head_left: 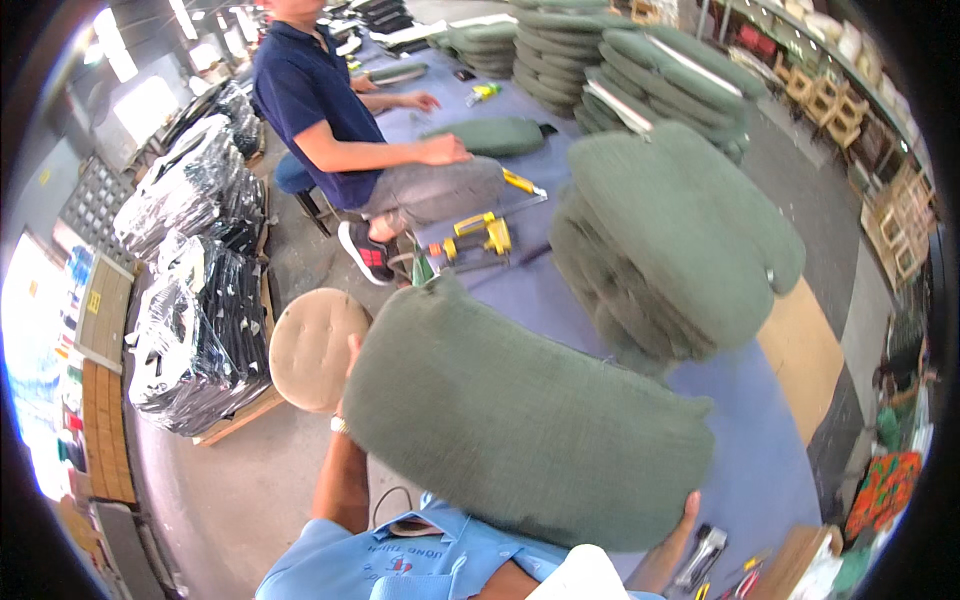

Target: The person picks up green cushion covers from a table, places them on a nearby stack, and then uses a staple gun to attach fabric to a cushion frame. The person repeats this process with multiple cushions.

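Observation:
A large dark green fabric cushion (530,420), long and slightly curved, is held up in front of my chest, tilted over the table's near edge. My left hand (353,352) grips its left end, with most of the fingers hidden behind it. My right hand (684,525) is closed around the lower right corner, fingers partly out of sight. Just beyond the cushion, a yellow staple gun (480,240) lies on the blue-covered table (780,440). To the right stands a tall pile of similar green cushions (690,230).
A co-worker (320,110) sits at the table's far left, a hand near another green cushion (490,136). A round beige padded stool (318,348) stands by my left arm. Hand tools, including a silver and black one (703,555), lie near my right. Plastic-wrapped stacks (195,340) are farther left.

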A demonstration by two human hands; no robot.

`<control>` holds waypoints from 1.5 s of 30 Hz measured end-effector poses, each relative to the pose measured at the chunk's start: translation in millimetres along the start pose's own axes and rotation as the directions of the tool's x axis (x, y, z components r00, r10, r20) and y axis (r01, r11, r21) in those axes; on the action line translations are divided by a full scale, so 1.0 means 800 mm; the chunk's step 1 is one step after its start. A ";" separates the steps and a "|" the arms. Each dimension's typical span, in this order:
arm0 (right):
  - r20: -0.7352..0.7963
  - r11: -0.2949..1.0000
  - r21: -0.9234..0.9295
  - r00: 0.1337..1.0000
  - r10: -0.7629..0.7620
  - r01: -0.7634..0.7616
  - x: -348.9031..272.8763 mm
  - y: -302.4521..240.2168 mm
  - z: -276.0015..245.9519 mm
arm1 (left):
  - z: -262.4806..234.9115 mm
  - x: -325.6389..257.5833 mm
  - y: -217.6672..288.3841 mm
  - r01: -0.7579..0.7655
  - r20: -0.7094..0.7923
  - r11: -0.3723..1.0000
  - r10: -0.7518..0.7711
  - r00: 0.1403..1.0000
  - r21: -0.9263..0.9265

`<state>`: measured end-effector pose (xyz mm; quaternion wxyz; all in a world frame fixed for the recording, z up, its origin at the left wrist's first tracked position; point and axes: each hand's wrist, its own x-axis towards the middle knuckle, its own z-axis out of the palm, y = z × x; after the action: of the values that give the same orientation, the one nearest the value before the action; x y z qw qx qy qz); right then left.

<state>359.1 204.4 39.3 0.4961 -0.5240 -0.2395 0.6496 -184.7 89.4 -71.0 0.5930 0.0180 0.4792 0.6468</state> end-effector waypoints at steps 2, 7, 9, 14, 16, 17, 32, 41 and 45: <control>-0.119 0.993 -0.107 0.992 0.036 -0.048 0.012 0.035 -0.048 | 0.017 0.041 -0.026 0.052 0.110 0.998 -0.050 0.993 -0.021; -0.257 0.979 -0.200 0.962 -0.087 0.035 0.050 0.107 -0.179 | 0.198 0.089 -0.085 0.096 0.106 0.980 -0.116 0.988 0.177; -0.315 0.993 -0.118 0.948 -0.052 0.015 0.066 0.127 -0.210 | 0.197 0.121 -0.130 0.247 0.134 0.937 -0.285 0.949 0.246; -0.245 0.992 -0.015 0.962 0.118 -0.125 0.084 0.136 -0.230 | 0.176 0.189 -0.186 0.203 0.135 0.864 -0.294 0.946 0.460; -0.236 0.986 -0.093 0.965 0.116 -0.141 0.074 0.135 -0.227 | 0.177 0.176 -0.169 0.175 0.129 0.800 -0.299 0.945 0.574; -0.230 0.976 -0.154 0.966 0.119 -0.156 0.071 0.129 -0.224 | 0.181 0.161 -0.161 0.199 0.098 0.781 -0.315 0.944 0.592; -0.257 0.990 0.057 0.956 0.143 -0.132 0.090 0.118 -0.202 | 0.240 0.118 -0.141 0.153 0.061 0.898 -0.195 0.979 0.412; -0.275 0.974 -0.219 0.961 -0.008 -0.055 0.058 0.035 -0.189 | 0.270 0.078 -0.118 0.144 0.114 0.909 -0.203 0.972 0.390; -0.144 0.933 -0.357 0.984 -0.104 0.046 0.061 0.036 -0.181 | 0.257 0.054 -0.125 0.127 0.114 0.876 -0.201 0.973 0.465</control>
<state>482.9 206.7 -55.1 0.4365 -0.6452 -0.3311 0.5326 -0.4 230.0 -47.4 0.6612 0.1667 0.5682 0.4605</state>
